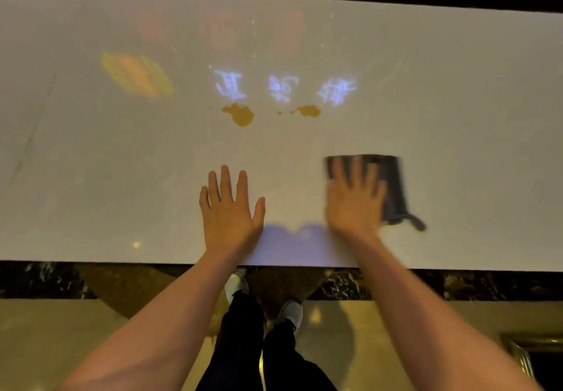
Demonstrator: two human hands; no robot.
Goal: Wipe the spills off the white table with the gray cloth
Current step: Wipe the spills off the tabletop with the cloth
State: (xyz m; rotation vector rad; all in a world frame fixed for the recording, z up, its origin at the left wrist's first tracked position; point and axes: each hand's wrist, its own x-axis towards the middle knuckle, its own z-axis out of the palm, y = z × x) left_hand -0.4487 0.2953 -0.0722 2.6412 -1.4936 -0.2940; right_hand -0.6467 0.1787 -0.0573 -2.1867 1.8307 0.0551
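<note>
White surface (91, 162) spans the full frame width, glossy, with coloured light reflections on it: an orange-yellow patch far left, three bluish-white glyph-like shapes mid-frame, a pale blue patch at the near edge between the wrists. Below the near edge: marble floor (61, 329), dark veined band along the surface base, tan tiles closer in. Person's dark trousers and light shoes (294, 311) visible between the forearms.

Both forearms reach in from the bottom of frame, bare.

Left hand (230, 208): flat, palm down on the bare surface, fingers spread wide, holding nothing. Sits near the front edge, about centre.

Right hand (355, 200): also flat and spread, palm down, pressing on the cloth (391, 189). Not gripping, just laid on top. Motion-blurred.

Cloth: dark gray, roughly square, lying flat on the surface right of centre, mostly under and right of the right hand. A small tail sticks out at its near-right corner. Also blurred.

Spills: two brown puddles, well beyond both hands, just in front of the glyph reflections. Larger spill (239, 114) ahead of the left hand, smaller spill (307, 111) to its right, a few tiny drops between. Cloth is apart from both.
</note>
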